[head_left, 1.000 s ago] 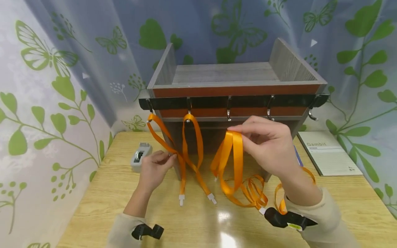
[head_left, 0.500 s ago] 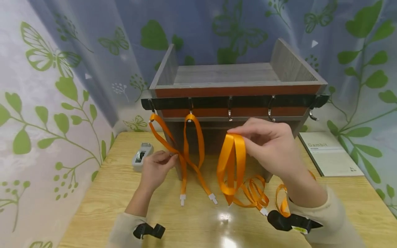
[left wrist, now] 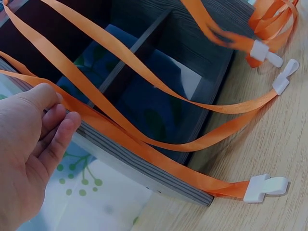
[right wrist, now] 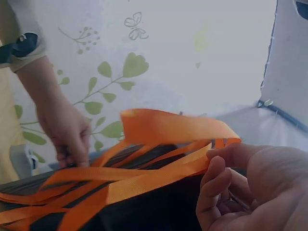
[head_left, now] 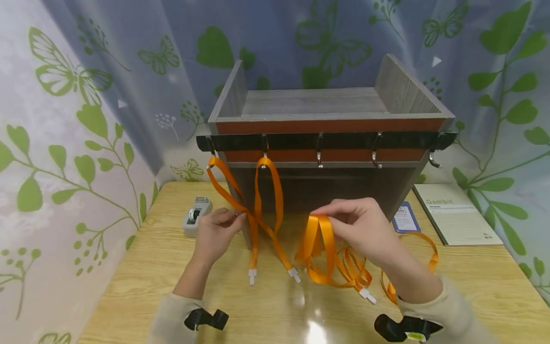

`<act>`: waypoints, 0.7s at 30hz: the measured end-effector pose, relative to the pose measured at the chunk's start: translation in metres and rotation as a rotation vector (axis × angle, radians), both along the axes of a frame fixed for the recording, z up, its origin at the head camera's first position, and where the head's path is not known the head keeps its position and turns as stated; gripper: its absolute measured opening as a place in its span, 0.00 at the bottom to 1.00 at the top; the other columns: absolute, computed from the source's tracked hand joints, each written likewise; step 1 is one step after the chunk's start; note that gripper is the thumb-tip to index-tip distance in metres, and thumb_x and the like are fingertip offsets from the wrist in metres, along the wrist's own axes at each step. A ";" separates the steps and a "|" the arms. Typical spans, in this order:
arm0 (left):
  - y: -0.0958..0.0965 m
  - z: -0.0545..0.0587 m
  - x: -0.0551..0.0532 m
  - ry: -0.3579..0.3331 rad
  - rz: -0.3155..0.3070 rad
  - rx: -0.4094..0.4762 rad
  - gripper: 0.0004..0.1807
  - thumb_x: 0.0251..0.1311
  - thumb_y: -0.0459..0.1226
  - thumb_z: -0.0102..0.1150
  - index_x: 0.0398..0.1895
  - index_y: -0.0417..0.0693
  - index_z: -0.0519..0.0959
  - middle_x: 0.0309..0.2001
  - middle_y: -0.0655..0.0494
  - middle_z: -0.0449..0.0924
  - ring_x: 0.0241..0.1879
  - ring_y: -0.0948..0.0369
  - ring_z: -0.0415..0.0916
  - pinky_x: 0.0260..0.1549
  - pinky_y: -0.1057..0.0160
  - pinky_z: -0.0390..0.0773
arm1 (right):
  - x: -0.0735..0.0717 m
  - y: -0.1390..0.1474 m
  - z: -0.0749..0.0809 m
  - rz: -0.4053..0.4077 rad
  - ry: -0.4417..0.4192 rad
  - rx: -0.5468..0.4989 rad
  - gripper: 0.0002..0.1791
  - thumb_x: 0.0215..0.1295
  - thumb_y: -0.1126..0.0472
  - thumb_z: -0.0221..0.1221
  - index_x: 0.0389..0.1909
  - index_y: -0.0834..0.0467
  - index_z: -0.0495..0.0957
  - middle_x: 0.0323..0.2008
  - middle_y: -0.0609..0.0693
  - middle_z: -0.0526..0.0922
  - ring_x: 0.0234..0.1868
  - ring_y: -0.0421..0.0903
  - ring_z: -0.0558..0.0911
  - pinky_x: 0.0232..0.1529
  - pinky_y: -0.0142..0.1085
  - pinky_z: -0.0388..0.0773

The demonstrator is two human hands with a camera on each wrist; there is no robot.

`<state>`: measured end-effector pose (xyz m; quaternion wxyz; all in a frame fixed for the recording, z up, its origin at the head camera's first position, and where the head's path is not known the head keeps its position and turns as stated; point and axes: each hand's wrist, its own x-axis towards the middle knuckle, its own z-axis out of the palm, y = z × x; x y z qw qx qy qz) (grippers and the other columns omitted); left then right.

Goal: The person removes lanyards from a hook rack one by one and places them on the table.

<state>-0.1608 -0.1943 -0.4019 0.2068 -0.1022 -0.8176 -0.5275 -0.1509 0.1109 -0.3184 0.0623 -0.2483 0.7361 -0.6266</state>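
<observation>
My right hand (head_left: 365, 231) pinches the top of a looped orange lanyard (head_left: 328, 241) between thumb and fingertips, in front of the shelf's dark opening. In the right wrist view the strap (right wrist: 139, 185) runs leftward from those fingertips. Two more orange lanyards hang from the two leftmost hooks: a left one (head_left: 223, 191) and a second one (head_left: 279, 196), their straps crossing. My left hand (head_left: 215, 234) pinches the left lanyard at the shelf's side edge; the left wrist view shows curled fingers against the strap, the thumb hidden. White plastic clips (left wrist: 260, 187) end the straps.
A grey shelf (head_left: 318, 102) carries a black hook rail (head_left: 292, 142); its three right hooks are bare. More orange lanyards (head_left: 354, 267) lie on the wooden table (head_left: 142, 286). A blue-edged card (head_left: 405, 218) and a notebook (head_left: 457, 215) lie right, a grey tape dispenser (head_left: 196, 217) left.
My right hand has come down with the lanyard, from just under the rail toward the table. The blue-edged card has come into full sight. My left hand keeps its place.
</observation>
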 end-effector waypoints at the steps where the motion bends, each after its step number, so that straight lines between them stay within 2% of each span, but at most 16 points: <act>1: 0.000 0.000 0.000 0.003 -0.002 -0.001 0.05 0.60 0.26 0.66 0.35 0.29 0.87 0.27 0.41 0.84 0.25 0.68 0.78 0.26 0.76 0.78 | 0.000 0.001 -0.005 -0.004 -0.034 0.022 0.10 0.67 0.66 0.63 0.46 0.67 0.85 0.36 0.48 0.87 0.28 0.42 0.83 0.28 0.34 0.82; 6: 0.000 -0.001 -0.002 0.028 -0.015 -0.003 0.04 0.59 0.25 0.66 0.33 0.29 0.87 0.26 0.41 0.84 0.24 0.68 0.77 0.24 0.75 0.77 | -0.002 0.003 -0.027 -0.038 -0.161 0.086 0.12 0.67 0.63 0.64 0.46 0.65 0.85 0.36 0.49 0.88 0.25 0.40 0.80 0.25 0.32 0.79; 12: 0.001 0.001 -0.003 0.046 -0.016 0.002 0.04 0.59 0.25 0.66 0.32 0.28 0.87 0.25 0.41 0.84 0.24 0.69 0.77 0.25 0.76 0.78 | -0.006 0.002 -0.057 -0.037 -0.292 0.084 0.15 0.68 0.64 0.62 0.49 0.71 0.82 0.28 0.46 0.85 0.22 0.38 0.74 0.25 0.30 0.74; 21: 0.000 0.000 -0.002 -0.004 -0.007 0.034 0.05 0.59 0.25 0.66 0.36 0.27 0.86 0.29 0.38 0.85 0.26 0.71 0.78 0.27 0.76 0.79 | -0.018 -0.001 -0.105 -0.078 -0.449 0.095 0.18 0.65 0.68 0.56 0.52 0.73 0.80 0.22 0.44 0.81 0.22 0.37 0.74 0.25 0.28 0.72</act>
